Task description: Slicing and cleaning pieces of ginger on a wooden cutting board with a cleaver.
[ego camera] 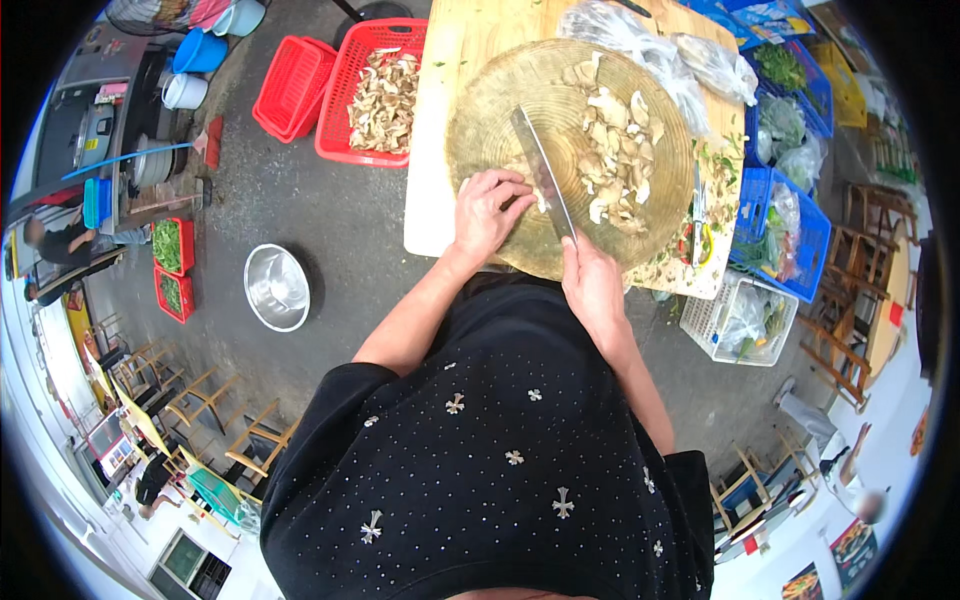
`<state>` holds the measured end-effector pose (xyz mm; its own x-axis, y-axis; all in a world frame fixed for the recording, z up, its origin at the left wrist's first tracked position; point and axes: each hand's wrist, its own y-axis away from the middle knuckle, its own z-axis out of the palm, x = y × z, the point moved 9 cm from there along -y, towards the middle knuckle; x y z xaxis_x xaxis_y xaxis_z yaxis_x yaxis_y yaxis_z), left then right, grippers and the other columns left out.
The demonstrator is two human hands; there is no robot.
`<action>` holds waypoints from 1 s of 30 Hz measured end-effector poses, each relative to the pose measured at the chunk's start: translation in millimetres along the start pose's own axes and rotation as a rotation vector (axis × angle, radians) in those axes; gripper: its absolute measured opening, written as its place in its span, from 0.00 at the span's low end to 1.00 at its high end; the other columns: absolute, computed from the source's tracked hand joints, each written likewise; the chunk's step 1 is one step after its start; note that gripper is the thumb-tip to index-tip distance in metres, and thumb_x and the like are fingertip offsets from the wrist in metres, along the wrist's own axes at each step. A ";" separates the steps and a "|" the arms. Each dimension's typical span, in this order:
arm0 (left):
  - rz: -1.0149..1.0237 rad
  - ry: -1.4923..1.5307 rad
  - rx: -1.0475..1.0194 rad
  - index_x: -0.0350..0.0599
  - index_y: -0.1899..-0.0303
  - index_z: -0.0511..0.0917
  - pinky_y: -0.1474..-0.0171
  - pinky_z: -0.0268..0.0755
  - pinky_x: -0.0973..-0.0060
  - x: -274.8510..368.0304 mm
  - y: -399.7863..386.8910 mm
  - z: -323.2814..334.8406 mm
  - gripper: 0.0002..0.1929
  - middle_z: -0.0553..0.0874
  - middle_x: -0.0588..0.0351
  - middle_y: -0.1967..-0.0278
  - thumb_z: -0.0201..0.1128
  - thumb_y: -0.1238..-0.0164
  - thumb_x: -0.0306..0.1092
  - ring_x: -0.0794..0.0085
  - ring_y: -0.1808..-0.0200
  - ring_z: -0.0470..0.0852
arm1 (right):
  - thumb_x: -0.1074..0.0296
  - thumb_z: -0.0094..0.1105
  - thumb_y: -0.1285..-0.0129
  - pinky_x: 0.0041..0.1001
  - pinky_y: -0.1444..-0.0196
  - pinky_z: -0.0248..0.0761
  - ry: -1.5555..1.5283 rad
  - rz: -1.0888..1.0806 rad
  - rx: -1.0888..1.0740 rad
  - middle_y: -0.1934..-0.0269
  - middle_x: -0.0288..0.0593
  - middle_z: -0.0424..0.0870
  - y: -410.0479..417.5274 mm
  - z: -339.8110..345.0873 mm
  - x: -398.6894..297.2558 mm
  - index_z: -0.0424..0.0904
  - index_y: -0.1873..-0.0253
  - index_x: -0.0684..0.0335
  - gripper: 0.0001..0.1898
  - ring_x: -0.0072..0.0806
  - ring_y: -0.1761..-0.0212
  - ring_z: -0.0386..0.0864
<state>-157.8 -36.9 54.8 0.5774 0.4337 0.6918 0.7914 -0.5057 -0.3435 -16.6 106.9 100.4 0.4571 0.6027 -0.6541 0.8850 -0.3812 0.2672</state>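
Note:
My right hand [592, 281] grips the handle of a cleaver [541, 169], whose broad blade stands over a round wooden chopping block [517, 90]. Left of the blade, my left hand [491, 210] rests on the block, its bent fingertips on a small piece of mushroom [540, 201]. More pieces of mushroom, apparently oyster mushroom [619, 150], lie loose on the block to the right of the blade. The block sits on a light wooden table [431, 82]. Scissors [699, 225] with red and yellow handles lie right of the block among green scraps.
A red plastic basket [330, 124] of cut mushrooms stands left of the table, beside stacked red baskets [289, 90]. A steel bowl [277, 287] is on the floor. Plastic bags [675, 71] lie at the table's far right. Blue crates [810, 262] and a white crate [780, 337] of vegetables stand at right.

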 end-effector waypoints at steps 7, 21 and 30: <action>-0.019 0.003 -0.016 0.47 0.59 0.96 0.46 0.81 0.61 -0.4 -0.1 0.6 0.09 0.95 0.60 0.52 0.88 0.39 0.34 0.60 0.52 0.90 | 0.61 0.52 0.11 0.59 0.49 0.84 0.052 0.036 -0.078 0.53 0.67 0.93 -1.4 2.3 -2.2 0.84 0.31 0.64 0.18 0.67 0.54 0.91; 0.000 0.002 -0.012 0.49 0.60 0.96 0.46 0.80 0.60 0.4 -1.5 3.4 0.08 0.94 0.61 0.52 0.86 0.38 0.34 0.60 0.52 0.90 | 0.62 0.53 0.12 0.58 0.53 0.87 0.279 0.047 -0.157 0.55 0.63 0.94 27.5 11.1 21.0 0.80 0.27 0.65 0.19 0.64 0.58 0.93; 0.006 0.061 0.005 0.47 0.57 0.94 0.42 0.82 0.60 -1.3 0.5 -3.0 0.08 0.94 0.58 0.51 0.84 0.36 0.29 0.57 0.48 0.90 | 0.60 0.56 0.12 0.56 0.61 0.81 0.149 0.020 -0.066 0.65 0.61 0.90 62.1 -37.9 39.0 0.87 0.39 0.62 0.14 0.65 0.65 0.89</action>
<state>-158.7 -39.9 55.6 0.5688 0.3844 0.7271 0.7891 -0.5044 -0.3505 59.5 133.3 118.3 0.4788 0.6945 -0.5370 0.8770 -0.3509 0.3282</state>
